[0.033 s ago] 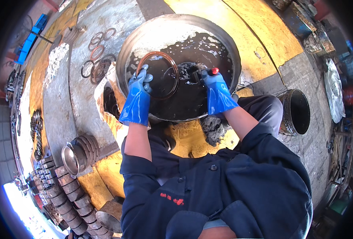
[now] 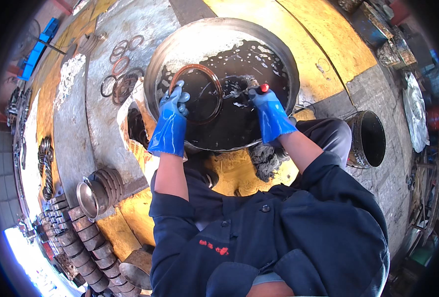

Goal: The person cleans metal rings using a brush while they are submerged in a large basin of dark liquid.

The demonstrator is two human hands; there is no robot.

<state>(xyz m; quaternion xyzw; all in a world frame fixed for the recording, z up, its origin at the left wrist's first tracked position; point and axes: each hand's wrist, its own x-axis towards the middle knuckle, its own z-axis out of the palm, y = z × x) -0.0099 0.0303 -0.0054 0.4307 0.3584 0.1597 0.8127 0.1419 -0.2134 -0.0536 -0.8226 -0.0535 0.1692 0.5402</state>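
Gleaming reddish-brown, a thin ring (image 2: 220, 94) is held over dark liquid (image 2: 239, 126) in the round basin (image 2: 149, 81) at upper centre, the gloved left hand (image 2: 174, 102) pinching and hiding part of its left edge. The gloved right hand (image 2: 265, 99) is clenched around a red-ended tool (image 2: 264, 87), its far end unclear; more rings (image 2: 121, 65) lie at upper left.
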